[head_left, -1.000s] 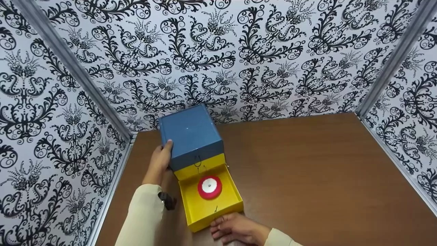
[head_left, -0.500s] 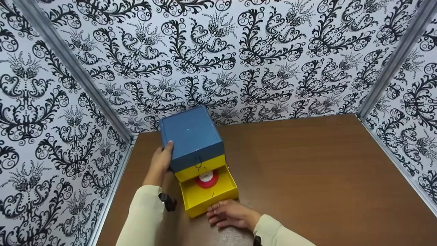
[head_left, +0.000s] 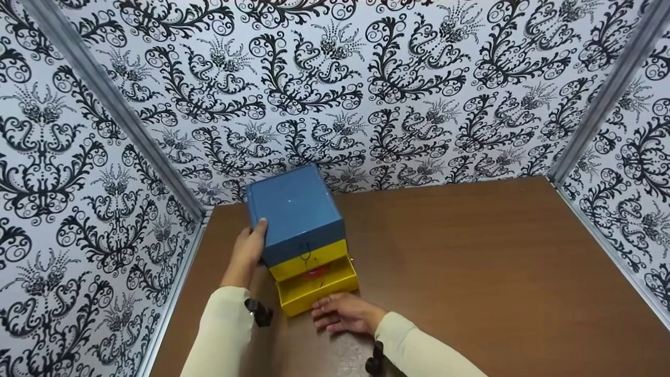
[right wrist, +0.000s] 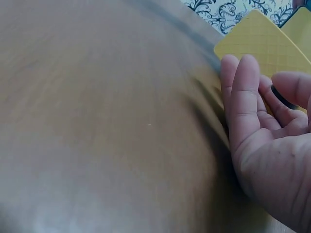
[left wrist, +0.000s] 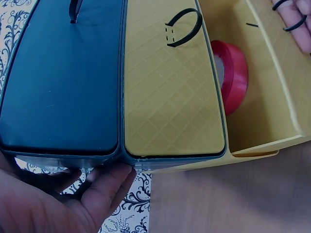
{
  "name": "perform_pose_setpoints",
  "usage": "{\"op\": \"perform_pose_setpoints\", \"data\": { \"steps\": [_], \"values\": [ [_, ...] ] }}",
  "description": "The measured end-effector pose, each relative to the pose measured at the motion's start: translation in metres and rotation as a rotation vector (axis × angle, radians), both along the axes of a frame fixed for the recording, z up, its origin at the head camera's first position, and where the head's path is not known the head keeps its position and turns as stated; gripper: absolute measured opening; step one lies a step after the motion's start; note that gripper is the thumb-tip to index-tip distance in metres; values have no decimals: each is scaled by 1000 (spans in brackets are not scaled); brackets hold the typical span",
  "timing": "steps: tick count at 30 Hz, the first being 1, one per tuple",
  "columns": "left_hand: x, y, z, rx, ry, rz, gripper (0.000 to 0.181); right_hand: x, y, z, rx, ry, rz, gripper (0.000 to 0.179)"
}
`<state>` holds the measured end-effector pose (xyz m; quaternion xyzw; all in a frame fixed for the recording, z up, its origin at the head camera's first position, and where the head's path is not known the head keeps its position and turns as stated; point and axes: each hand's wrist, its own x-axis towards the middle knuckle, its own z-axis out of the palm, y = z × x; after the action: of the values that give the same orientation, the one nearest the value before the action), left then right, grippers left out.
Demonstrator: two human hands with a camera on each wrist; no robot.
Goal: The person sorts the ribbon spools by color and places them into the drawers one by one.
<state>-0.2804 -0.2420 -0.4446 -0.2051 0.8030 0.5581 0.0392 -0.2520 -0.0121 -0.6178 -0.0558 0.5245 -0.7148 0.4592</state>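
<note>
The lower yellow drawer (head_left: 317, 289) of the small blue drawer box (head_left: 294, 209) stands part-way out, its front against the fingers of the right hand (head_left: 343, 314). That hand lies low on the brown table (head_left: 471, 262), fingers fairly straight and pressed to the drawer front beside its black loop pull (right wrist: 282, 97); whether a finger hooks the loop cannot be told. Just beyond the fingers, inside the drawer, lies a red tape roll (left wrist: 232, 75). The left hand (head_left: 246, 254) rests flat against the box's left side, thumb on the top edge.
</note>
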Motion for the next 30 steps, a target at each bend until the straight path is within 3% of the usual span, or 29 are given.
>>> {"op": "perform_pose_setpoints", "data": {
  "steps": [11,18,30],
  "values": [
    [1,0,2,-31,-4,3,81,-17,-13,6,39,26,-54,28],
    [3,5,1,74,-6,28,76,-27,-17,6,22,11,-100,26],
    [3,3,1,62,-8,38,77,-36,-26,3,17,-5,-153,28]
  ]
}}
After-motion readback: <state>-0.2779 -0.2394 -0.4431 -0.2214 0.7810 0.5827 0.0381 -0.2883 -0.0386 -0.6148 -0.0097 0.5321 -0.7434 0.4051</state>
